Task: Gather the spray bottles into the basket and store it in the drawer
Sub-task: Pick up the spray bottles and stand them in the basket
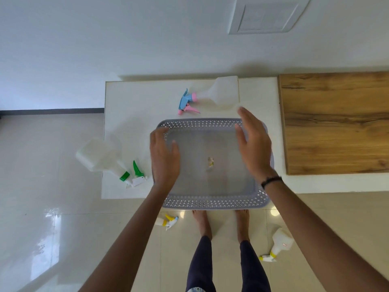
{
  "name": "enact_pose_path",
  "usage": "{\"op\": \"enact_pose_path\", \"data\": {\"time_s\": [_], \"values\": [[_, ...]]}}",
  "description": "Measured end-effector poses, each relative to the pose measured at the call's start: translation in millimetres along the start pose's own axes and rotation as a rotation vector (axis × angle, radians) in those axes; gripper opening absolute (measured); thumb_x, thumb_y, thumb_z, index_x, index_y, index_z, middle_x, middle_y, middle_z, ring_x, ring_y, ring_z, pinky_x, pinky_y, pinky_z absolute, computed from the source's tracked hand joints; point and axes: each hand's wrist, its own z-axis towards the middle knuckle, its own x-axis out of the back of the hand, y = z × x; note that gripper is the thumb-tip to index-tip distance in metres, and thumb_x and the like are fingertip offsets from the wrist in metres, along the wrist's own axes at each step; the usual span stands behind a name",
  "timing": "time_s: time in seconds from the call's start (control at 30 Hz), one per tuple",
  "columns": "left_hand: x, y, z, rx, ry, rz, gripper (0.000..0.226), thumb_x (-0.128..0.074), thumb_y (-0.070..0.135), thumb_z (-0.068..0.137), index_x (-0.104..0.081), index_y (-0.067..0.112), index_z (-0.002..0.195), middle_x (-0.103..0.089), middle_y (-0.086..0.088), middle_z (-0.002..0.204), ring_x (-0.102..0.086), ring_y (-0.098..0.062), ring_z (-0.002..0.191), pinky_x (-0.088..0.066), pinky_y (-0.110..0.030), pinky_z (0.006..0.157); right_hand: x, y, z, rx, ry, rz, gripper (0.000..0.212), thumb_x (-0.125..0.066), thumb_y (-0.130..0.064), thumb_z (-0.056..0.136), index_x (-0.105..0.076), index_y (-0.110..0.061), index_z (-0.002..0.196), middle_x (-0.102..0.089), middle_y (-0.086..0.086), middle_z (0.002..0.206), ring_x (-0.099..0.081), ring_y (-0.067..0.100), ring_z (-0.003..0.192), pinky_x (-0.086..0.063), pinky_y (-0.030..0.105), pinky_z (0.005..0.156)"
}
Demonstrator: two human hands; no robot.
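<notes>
The grey basket [212, 200] sits on the white table [130, 102], with no bottles in it. My left hand [165, 159] and right hand [253, 144] hover spread open over its sides, gripping nothing. Spray bottles lie around it.

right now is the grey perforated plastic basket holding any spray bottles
No. The grey perforated plastic basket holds no bottles; only a small scrap shows at its bottom.

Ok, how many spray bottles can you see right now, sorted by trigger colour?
Blue and pink trigger: 1, the bottle on the table beyond the basket
Green trigger: 1, the bottle at the table's left edge
Yellow trigger: 2, one on the floor near the feet, one on the floor at right
Total: 4
</notes>
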Motion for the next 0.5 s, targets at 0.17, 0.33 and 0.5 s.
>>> {"op": "enact_pose_path", "data": {"time_s": [0.17, 0.33, 0.5], "values": [[-27, 44, 51, 0.303, -0.223, -0.35, 0.032, -0.052, 0.011, 0.093, -0.053, 0.012, 0.125, -0.058, 0.0, 0.126, -0.058, -0.013, 0.107, -0.046, -0.004, 0.081, -53, -24, 84, 0.219, -0.363, -0.333, 0.061, -0.066, -0.003, 0.083, -0.041, -0.005, 0.138, -0.046, 0.013, 0.143, -0.036, 0.029, 0.138, -0.026, 0.048, 0.115], [-48, 42, 92, 0.466, -0.229, -0.483, 0.029, -0.056, 0.015, 0.091, -0.056, 0.015, 0.119, -0.059, -0.003, 0.125, -0.057, -0.019, 0.113, -0.047, -0.04, 0.103, -87, -22, 122, 0.134, -0.657, -0.757, 0.08, -0.056, 0.006, 0.08, -0.02, -0.017, 0.148, -0.014, 0.012, 0.157, 0.002, 0.036, 0.146, -0.007, 0.074, 0.105], [-54, 28, 103, 0.483, -0.223, -0.468, 0.029, -0.054, 0.015, 0.092, -0.053, 0.016, 0.121, -0.058, -0.001, 0.125, -0.056, -0.017, 0.111, -0.047, -0.037, 0.102, -103, -12, 128, 0.13, -0.676, -0.926, 0.076, -0.061, -0.003, 0.081, -0.025, -0.019, 0.146, -0.021, 0.012, 0.153, -0.003, 0.04, 0.144, -0.01, 0.077, 0.103]]}}
